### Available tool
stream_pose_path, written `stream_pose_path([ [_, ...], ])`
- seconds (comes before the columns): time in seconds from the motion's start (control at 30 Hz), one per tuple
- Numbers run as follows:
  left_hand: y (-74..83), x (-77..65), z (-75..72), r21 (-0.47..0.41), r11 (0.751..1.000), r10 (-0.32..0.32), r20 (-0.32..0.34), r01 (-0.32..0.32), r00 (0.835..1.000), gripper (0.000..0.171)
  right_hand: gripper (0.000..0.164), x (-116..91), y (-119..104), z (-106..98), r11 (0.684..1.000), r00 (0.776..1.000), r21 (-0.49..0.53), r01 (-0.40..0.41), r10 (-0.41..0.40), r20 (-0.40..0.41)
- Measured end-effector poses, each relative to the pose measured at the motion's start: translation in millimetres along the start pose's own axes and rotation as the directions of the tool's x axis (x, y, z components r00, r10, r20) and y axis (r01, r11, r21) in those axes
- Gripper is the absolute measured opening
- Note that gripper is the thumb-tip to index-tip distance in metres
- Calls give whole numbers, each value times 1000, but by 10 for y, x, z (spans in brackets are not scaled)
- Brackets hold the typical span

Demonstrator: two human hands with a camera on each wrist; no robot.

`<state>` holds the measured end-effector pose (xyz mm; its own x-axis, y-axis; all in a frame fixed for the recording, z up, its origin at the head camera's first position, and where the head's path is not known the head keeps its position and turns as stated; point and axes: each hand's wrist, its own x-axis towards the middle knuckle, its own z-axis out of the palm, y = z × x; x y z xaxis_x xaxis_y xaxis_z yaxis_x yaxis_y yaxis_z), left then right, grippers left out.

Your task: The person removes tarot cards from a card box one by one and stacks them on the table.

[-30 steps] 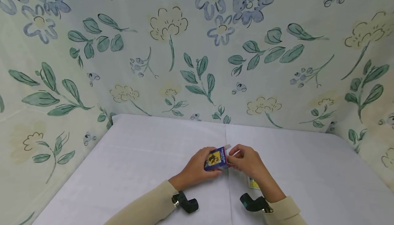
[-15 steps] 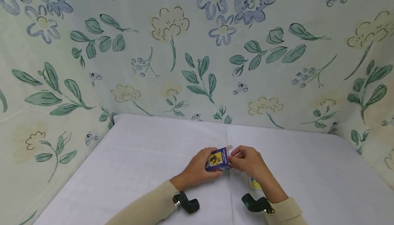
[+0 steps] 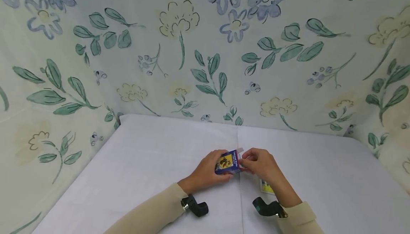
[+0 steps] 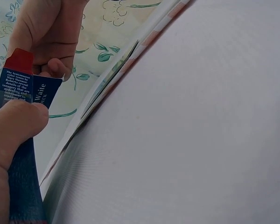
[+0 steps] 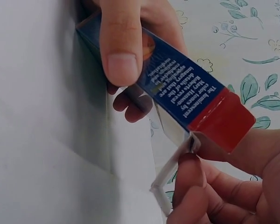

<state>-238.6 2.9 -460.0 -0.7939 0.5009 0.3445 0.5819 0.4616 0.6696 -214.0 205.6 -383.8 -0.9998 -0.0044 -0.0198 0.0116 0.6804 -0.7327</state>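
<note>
A small blue card box with a yellow picture on its front is held above the white table, its flaps standing out at the right end. My left hand grips the box around its body, thumb pressed on the printed narrow side in the left wrist view. At the flapped end, my right hand pinches a white flap with thumb and fingers, as the right wrist view shows. A red end flap sticks out beside these fingers. The inside of the box is mostly hidden. Below my right hand lies a flat yellow piece, partly covered.
A white cloth with a crease down its middle covers the table. Flowered fabric hangs behind and along both sides. Black wrist cameras stick out from both wrists.
The head view has tilted slightly. Both hands stay at the box, with only small shifts of the right fingers at its flapped end.
</note>
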Motion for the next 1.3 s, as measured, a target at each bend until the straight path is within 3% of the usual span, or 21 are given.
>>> stream_pose_path([
  [0.77, 8, 23, -18, 17, 1000, 15, 9, -15, 1000, 75, 22, 20, -3, -61, 993, 998, 98, -63, 60, 35],
  [1.3, 9, 13, -30, -2, 1000, 29, 4, -29, 1000, 73, 25, 12, -15, -164, 991, 994, 82, -101, 97, 47],
])
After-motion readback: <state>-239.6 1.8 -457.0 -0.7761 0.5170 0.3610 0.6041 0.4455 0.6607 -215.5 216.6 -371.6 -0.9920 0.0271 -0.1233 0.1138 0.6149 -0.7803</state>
